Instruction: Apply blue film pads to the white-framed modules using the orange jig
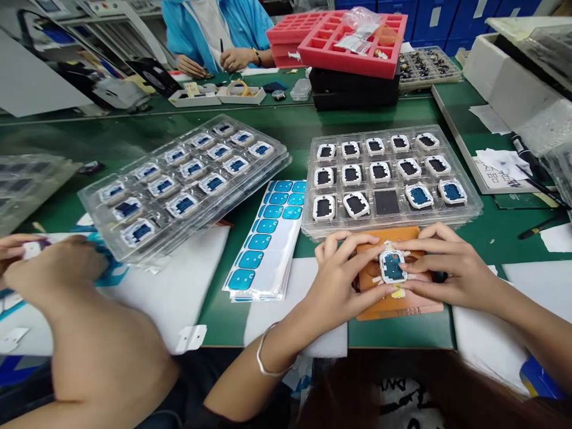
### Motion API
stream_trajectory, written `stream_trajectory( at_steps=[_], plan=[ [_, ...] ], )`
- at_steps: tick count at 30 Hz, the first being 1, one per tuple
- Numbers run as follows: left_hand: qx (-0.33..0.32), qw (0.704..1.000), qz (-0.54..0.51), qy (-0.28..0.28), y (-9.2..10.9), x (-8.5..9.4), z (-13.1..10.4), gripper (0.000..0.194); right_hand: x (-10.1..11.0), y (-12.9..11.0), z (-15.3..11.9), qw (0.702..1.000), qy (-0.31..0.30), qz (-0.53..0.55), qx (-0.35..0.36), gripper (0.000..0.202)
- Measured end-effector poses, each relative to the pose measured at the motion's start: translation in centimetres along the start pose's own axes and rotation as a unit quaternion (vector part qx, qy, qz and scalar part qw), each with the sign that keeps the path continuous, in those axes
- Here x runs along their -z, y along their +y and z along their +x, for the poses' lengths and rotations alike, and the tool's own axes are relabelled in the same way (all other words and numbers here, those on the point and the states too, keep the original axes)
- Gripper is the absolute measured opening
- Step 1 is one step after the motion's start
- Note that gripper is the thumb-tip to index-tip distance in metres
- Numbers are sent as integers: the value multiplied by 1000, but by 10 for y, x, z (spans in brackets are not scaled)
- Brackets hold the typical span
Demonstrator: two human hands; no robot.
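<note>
A small white square frame with a blue-green inner face (393, 266) lies on an orange fixture block (370, 305) in front of me. My left hand (337, 271) pinches its left side, fingers at the top corner and thumb near the bottom. My right hand (456, 268) closes on its right side, with fingertips along the edge. A bit of yellow (397, 292) shows just below the frame. Behind my hands, a clear tray (308, 223) holds rows of similar white frames, most with black centres and two with blue ones. Left of my hands lies a sheet of blue stickers (286, 238).
Another clear tray (179, 238) of blue-centred frames stands tilted at left. A co-worker's arm (84, 316) reaches in at far left. Across the bench, a person in blue (236, 56) works by red foam trays (353, 44). Pens (525, 152) and papers lie at right.
</note>
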State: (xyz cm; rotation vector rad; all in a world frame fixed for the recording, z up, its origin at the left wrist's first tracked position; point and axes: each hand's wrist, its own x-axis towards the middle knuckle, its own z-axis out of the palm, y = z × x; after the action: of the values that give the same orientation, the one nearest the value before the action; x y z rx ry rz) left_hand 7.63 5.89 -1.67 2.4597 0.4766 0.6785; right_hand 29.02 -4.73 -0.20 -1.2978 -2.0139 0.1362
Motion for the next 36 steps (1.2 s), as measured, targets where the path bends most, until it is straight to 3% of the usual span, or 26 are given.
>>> stream_trajectory(
  at_steps=[9,13,15,18,20,22,28,36],
  plan=[
    [-22,991,-133,3,0,7,4,59,7,-2,5,997,66,35,4,12],
    [-59,986,-154,7,-2,5,5,66,8,-5,7,986,62,149,-43,9],
    [-84,986,-144,32,-4,1,6,67,4,-9,7,963,17,244,-111,13],
    [-107,984,-113,88,-6,-6,6,65,-1,-18,6,901,-57,375,-209,29],
    [-115,981,-99,121,-6,-8,7,61,-2,-22,5,873,-71,417,-243,35],
    [-121,977,-91,148,-5,-8,7,56,-2,-22,4,863,-69,425,-265,38],
    [-175,962,-32,208,-3,-5,8,46,1,-20,4,871,-89,412,-253,27],
    [-198,961,-4,195,-3,-4,6,41,-8,-22,-1,917,-66,345,-189,26]
  ],
)
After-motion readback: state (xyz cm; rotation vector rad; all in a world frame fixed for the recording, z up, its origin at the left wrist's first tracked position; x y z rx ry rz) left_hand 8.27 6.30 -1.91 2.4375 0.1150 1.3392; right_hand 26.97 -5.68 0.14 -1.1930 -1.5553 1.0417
